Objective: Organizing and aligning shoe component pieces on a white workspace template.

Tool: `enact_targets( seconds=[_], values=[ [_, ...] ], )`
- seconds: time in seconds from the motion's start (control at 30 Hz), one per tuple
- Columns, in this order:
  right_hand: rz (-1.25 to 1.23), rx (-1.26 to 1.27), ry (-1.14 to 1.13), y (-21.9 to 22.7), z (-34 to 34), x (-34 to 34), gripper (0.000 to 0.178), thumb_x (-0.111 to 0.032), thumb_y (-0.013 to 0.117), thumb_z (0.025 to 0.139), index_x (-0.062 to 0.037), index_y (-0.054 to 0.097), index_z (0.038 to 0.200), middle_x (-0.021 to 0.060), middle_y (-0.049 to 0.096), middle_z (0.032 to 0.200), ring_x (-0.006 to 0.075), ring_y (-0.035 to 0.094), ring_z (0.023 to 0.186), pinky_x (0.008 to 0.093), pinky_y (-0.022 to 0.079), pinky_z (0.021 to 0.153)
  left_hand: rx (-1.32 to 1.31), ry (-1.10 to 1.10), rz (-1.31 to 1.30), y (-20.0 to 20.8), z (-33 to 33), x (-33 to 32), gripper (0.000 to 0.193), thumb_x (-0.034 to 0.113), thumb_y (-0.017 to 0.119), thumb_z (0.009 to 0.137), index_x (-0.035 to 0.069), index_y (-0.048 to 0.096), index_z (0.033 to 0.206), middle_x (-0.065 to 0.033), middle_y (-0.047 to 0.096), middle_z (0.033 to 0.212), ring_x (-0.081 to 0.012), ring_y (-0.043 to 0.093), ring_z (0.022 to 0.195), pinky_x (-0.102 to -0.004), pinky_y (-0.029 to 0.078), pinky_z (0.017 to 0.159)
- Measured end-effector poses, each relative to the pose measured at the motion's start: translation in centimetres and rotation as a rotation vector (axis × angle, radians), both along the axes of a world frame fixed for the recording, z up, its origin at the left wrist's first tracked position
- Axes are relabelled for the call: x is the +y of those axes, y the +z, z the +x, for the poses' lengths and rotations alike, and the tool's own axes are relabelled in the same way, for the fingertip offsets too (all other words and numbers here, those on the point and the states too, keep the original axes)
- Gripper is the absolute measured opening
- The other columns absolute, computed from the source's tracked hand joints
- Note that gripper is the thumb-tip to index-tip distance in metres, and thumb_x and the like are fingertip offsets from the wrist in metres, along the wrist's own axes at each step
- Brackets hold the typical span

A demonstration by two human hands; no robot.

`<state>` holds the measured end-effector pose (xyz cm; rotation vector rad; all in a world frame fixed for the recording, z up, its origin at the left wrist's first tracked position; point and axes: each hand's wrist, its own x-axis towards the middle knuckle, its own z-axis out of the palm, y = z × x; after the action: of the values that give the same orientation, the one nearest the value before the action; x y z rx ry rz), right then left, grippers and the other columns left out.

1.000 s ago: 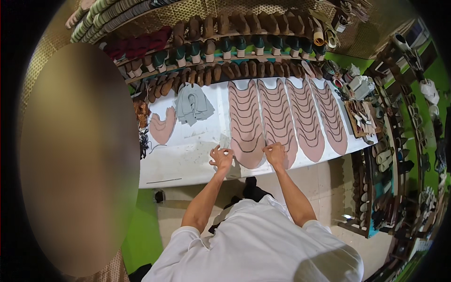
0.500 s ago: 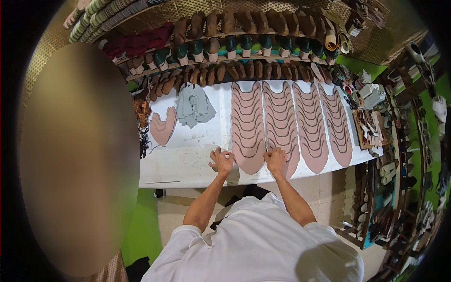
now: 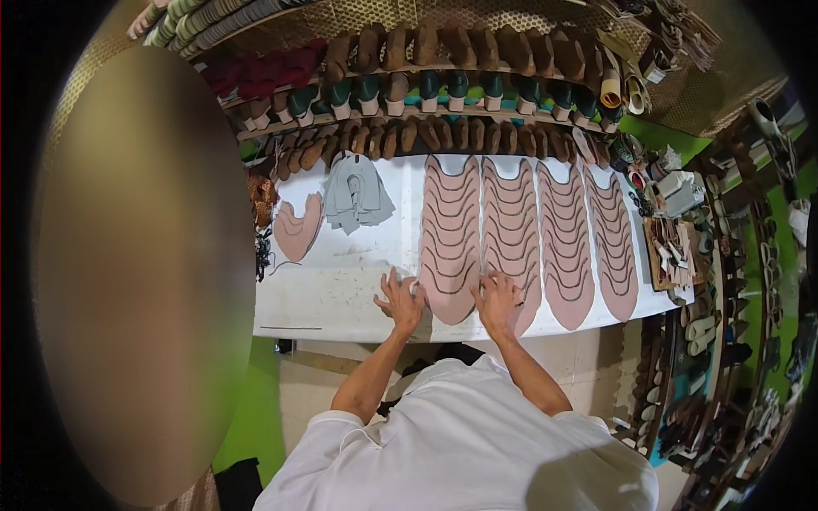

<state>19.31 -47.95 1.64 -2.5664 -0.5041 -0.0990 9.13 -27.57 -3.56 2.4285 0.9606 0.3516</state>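
Observation:
Four columns of overlapping pink U-shaped shoe-upper pieces with dark curved edges run from the back of the white table to its front. My left hand [image 3: 399, 303] is at the near left edge of the leftmost column [image 3: 450, 247], fingers spread and thumb side toward the pink edge. At that column's right edge is my right hand [image 3: 497, 304], its fingers apart over the near end of the second column [image 3: 510, 230]. Neither hand visibly grips a piece. The third column [image 3: 567, 247] and fourth column [image 3: 614, 247] lie farther right.
A stack of grey cut pieces [image 3: 358, 198] and a small pink stack [image 3: 297, 232] lie on the table [image 3: 341, 294] at left. Shelves of shoe lasts [image 3: 460, 47] line the back. Tools and scraps [image 3: 673, 243] crowd the right end. A blurred oval [image 3: 145, 281] covers the far left.
My left fingers, curled in a ring before, have spread apart. My right fingers have opened out too, staying beside the leftmost column. The whole view has shifted slightly.

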Motion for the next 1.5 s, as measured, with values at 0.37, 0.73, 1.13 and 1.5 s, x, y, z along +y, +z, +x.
enact_targets(
  seconds=[0.37,0.73,1.13,1.5],
  values=[
    [-0.147,-0.038,0.356,-2.5,-2.3,-0.8,0.033,-0.037,0.072,0.092,-0.0151,0.078,0.116,0.0045,0.062,0.141,0.0318,0.045,0.14,0.0665,0.021,0.116,0.069,-0.332,0.12,1.5,-3.3,-3.7,0.031,0.034,0.071,0.094,0.024,0.067,0.123,-0.0026,0.048,0.154,-0.039,0.026,0.153,-0.0813,0.012,0.108],
    [-0.035,0.017,0.289,0.9,-1.6,1.7,0.028,-0.032,0.074,0.091,-0.0127,0.079,0.111,0.0049,0.065,0.127,0.027,0.053,0.128,0.0658,0.024,0.112,0.023,-0.231,0.072,0.8,-4.8,-0.3,0.046,0.036,0.071,0.092,0.027,0.065,0.137,-0.0083,0.043,0.16,-0.0368,0.025,0.153,-0.0784,0.011,0.11],
    [0.061,-0.007,0.632,1.4,-3.9,19.1,0.017,-0.026,0.074,0.091,-0.014,0.08,0.102,0.0026,0.07,0.11,0.0234,0.06,0.115,0.0603,0.028,0.112,-0.051,0.071,0.08,1.8,-12.4,12.3,0.042,0.028,0.076,0.088,0.026,0.07,0.13,-0.0072,0.046,0.159,-0.0347,0.029,0.153,-0.0772,0.01,0.111],
    [0.021,-0.063,0.881,-0.5,-6.0,42.4,0.017,-0.008,0.075,0.083,-0.0131,0.081,0.098,0.0023,0.071,0.113,0.0242,0.059,0.119,0.0594,0.031,0.114,-0.032,0.076,-0.008,3.0,-18.9,28.3,0.026,0.023,0.072,0.091,0.023,0.078,0.116,-0.0079,0.05,0.155,-0.036,0.031,0.152,-0.0754,0.01,0.114]
  ],
)
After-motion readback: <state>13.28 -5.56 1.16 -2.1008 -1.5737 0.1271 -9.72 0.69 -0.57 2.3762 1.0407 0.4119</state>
